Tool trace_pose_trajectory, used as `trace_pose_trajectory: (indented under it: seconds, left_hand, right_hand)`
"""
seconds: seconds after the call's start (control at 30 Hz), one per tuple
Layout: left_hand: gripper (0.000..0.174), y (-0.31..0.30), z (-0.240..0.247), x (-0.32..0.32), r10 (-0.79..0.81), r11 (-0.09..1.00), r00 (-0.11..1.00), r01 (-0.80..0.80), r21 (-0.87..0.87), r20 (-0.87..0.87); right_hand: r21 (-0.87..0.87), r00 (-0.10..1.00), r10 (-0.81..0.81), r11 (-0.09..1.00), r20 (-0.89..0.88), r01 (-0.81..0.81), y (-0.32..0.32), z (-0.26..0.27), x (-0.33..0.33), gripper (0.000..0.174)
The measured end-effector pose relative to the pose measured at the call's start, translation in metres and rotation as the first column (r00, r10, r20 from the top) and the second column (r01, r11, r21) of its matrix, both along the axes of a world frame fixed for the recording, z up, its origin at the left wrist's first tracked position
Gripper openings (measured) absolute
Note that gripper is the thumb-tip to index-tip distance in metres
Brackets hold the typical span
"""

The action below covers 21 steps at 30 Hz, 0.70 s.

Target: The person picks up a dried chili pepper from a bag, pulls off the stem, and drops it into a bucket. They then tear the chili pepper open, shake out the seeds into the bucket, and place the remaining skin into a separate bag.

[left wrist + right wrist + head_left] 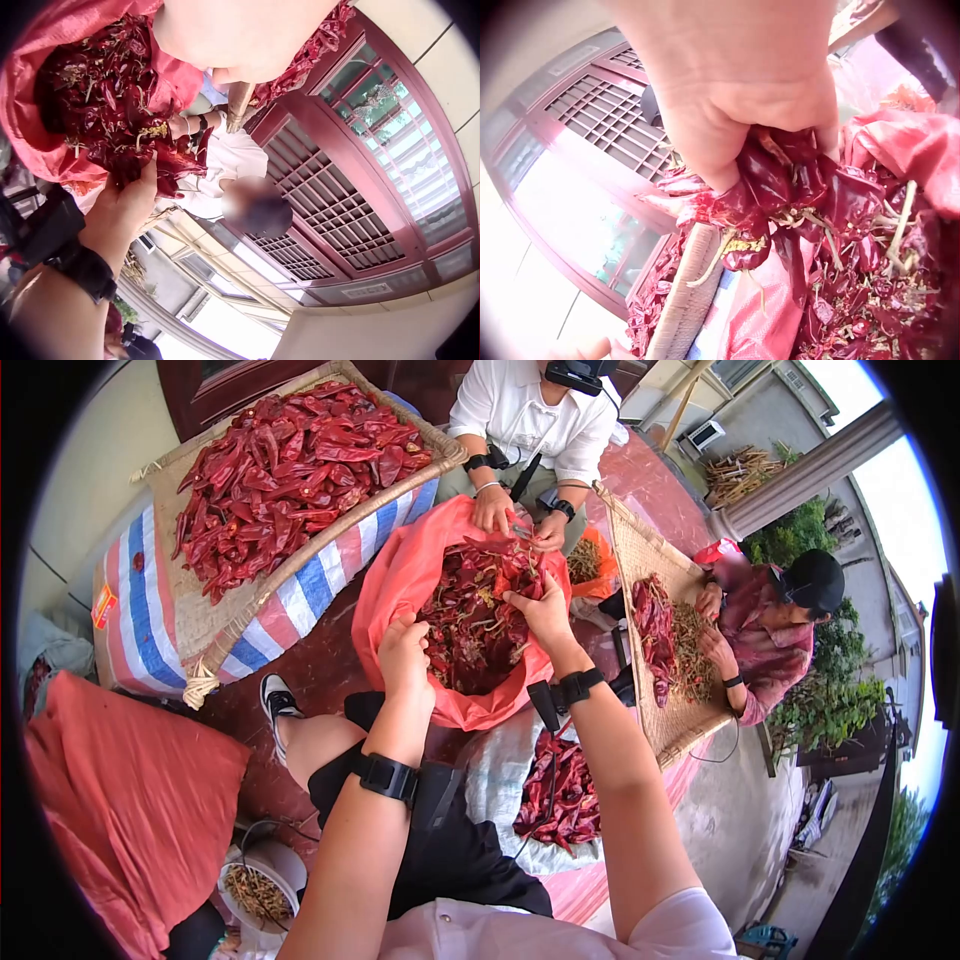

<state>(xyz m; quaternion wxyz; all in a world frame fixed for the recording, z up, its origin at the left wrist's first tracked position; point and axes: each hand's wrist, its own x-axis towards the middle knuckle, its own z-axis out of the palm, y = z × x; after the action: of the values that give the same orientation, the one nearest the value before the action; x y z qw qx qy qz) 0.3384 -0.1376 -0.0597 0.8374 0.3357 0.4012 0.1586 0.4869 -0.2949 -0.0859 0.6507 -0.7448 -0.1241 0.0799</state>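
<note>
Nearest in, the left hand [405,652] is curled by the rim of the red sack [393,580]; can't tell if it's actually gripping anything. The right hand [543,612] is pinching a little bunch of dried red chilies [769,184] over the sack's mouth, with loads more piled inside. I'd go easy on the squeeze, those pods look brittle. The stems [832,249] seem tangled, so tease pods apart rather than yanking. Mind the other person's hands [492,508] right at the far rim, too. Back left there's a wicker tray [330,543] heaped with more.
</note>
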Motion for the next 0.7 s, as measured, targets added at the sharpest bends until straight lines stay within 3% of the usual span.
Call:
trace_pose_trajectory:
  seconds: [0.03, 0.07, 0.13, 0.17, 0.4, 0.43, 0.5, 0.63, 0.7]
  left_hand:
    - [0.026, 0.000, 0.000, 0.000, 0.003, 1.000, 1.000, -0.003, -0.002, 0.013]
    - [0.026, -0.001, -0.001, 0.000, 0.004, 1.000, 1.000, -0.004, -0.002, 0.011]
    - [0.021, -0.001, -0.003, 0.000, -0.027, 1.000, 1.000, 0.027, -0.005, 0.009]
    - [0.021, -0.001, -0.004, -0.001, -0.026, 1.000, 1.000, 0.026, 0.000, 0.006]
    - [0.022, -0.001, -0.002, 0.000, -0.001, 1.000, 0.999, 0.001, -0.004, 0.043]
    - [0.023, -0.001, -0.002, 0.001, -0.002, 1.000, 0.999, 0.002, 0.002, 0.039]
    - [0.023, -0.001, -0.002, 0.001, -0.008, 1.000, 0.999, 0.008, 0.010, 0.033]
    - [0.024, 0.003, -0.003, -0.001, -0.026, 1.000, 1.000, 0.026, 0.004, 0.012]
    - [0.024, 0.002, -0.002, 0.002, -0.021, 1.000, 1.000, 0.021, 0.007, 0.021]
  right_hand:
    - [-0.055, 0.990, -0.017, 0.998, 0.137, 0.025, -0.001, -0.003, 0.002, 0.055]
    - [-0.055, 0.991, -0.017, 0.998, 0.134, 0.024, -0.003, -0.008, -0.001, 0.055]
    - [-0.417, 0.868, -0.009, 0.875, 0.496, 0.247, 0.002, -0.012, -0.018, 0.059]
    - [-0.545, 0.884, 0.000, 0.787, 0.467, 0.288, 0.003, -0.017, -0.027, 0.060]
    - [-0.370, 0.866, -0.052, 0.890, 0.497, 0.266, 0.017, -0.037, -0.028, 0.059]
    - [-0.372, 0.867, -0.050, 0.890, 0.496, 0.264, 0.016, -0.039, -0.028, 0.059]
    - [-0.503, 0.900, -0.140, 0.789, 0.412, 0.353, 0.014, -0.044, -0.029, 0.060]
    - [-0.475, 0.894, -0.099, 0.819, 0.436, 0.322, 0.005, -0.059, -0.023, 0.061]
    - [-0.204, 0.947, -0.198, 0.946, 0.253, 0.252, 0.004, -0.063, -0.016, 0.052]
